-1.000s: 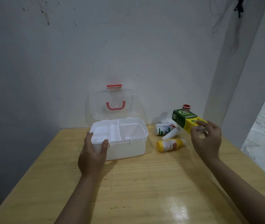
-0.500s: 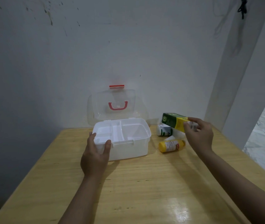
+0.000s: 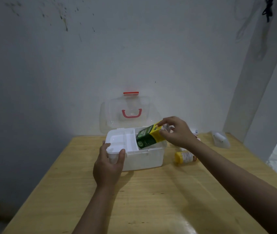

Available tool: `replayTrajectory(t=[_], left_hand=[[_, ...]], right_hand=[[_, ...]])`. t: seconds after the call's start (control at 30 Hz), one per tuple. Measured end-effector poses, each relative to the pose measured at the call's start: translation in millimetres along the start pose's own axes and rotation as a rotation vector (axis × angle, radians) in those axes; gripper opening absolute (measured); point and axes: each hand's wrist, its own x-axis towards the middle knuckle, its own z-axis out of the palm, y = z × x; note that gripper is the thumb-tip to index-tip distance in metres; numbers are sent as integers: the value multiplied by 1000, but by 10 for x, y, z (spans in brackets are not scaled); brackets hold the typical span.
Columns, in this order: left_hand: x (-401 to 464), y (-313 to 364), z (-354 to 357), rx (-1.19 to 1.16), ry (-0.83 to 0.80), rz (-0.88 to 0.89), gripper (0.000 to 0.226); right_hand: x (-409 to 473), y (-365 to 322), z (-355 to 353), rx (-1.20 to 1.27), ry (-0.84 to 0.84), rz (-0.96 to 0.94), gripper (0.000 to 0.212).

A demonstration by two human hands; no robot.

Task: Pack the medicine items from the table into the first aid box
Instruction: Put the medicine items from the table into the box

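First aid box (image 3: 144,157), white plastic with its clear lid (image 3: 125,114) tipped up against the wall, stands toward the far edge of a pale wooden table (image 3: 151,200), a little left of the middle. A person's right hand (image 3: 176,132) pinches the yellow end of a green-and-yellow medicine carton (image 3: 148,138) between thumb and fingers, holding it tilted with the green end dipping down into the box's large right-hand compartment; whether the carton touches the bottom cannot be told. The left hand (image 3: 108,166) grips the box's near left corner, thumb on the front wall and fingers curled round the left side below the rim. The smaller compartments on the box's left side show only white plastic. A red handle (image 3: 131,114) sits on the raised lid, with a red clasp (image 3: 131,93) at its top edge.

On the table just right of the box, a yellow-capped bottle (image 3: 185,157) lies on its side, partly behind the right forearm. More small white items (image 3: 196,132) sit near the far edge behind the right hand, mostly hidden and too blurred to identify. Nearer the far right corner rests a clear plastic tray (image 3: 220,139).
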Motion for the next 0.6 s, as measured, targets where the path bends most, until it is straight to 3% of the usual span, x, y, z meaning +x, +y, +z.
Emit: replayTrajectory(t=[0.17, 0.37, 0.5, 0.6], left_hand=[[25, -4, -22, -46, 4, -26, 65], [41, -20, -27, -29, -4, -19, 64], [43, -26, -28, -22, -17, -23, 66], [48, -23, -26, -18, -28, -21, 63]], right_hand=[[135, -92, 173, -126, -210, 42, 26], [254, -107, 264, -188, -234, 129, 29], [311, -101, 352, -320, -352, 89, 27], [345, -101, 473, -468, -351, 57, 19]])
